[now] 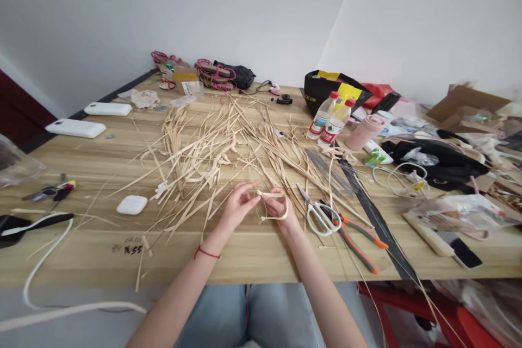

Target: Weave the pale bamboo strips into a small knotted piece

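Note:
Close together over the table's near middle, both my hands hold a small piece of pale straw-like strip (280, 218) that curls into a loop. My left hand (240, 204) pinches a small knotted end with thumb and fingertips. Around the strip beside that knot, my right hand (281, 207) has its fingers closed, and the loop hangs below them. Beyond the hands spreads a loose heap of dry pale strips (196, 147). A knotted, woven piece (222, 159) lies on the heap. Scissors with white handles (320, 218) rest just right of my right hand.
Pliers with orange-black handles (359, 242) lie beside the scissors. Two water bottles (331, 126), a pink tumbler (364, 131) and a black bag (326, 89) stand back right. At left are a white earphone case (132, 205) and two white devices (76, 128). A phone (465, 253) lies far right.

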